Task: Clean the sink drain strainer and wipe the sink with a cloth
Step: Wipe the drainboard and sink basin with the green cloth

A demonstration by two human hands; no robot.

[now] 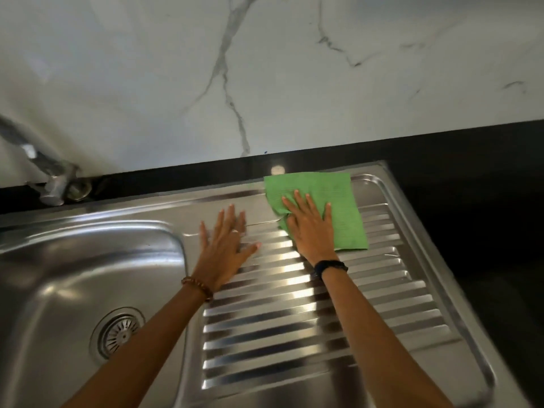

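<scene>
A green cloth (338, 198) lies spread on the far end of the steel sink's ribbed drainboard (294, 319). My right hand (309, 228) presses flat on the cloth's left part, fingers spread, a fold bunched under the palm. My left hand (225, 248) rests flat and bare on the steel just left of it, holding nothing. The round drain strainer (119, 334) sits in its place in the bottom of the sink basin (59, 275), at the lower left, apart from both hands.
A metal tap (44, 172) rises at the back left, behind the basin. A white marble-patterned wall (265, 69) stands behind the sink. Black countertop (485, 216) borders the drainboard at the back and right.
</scene>
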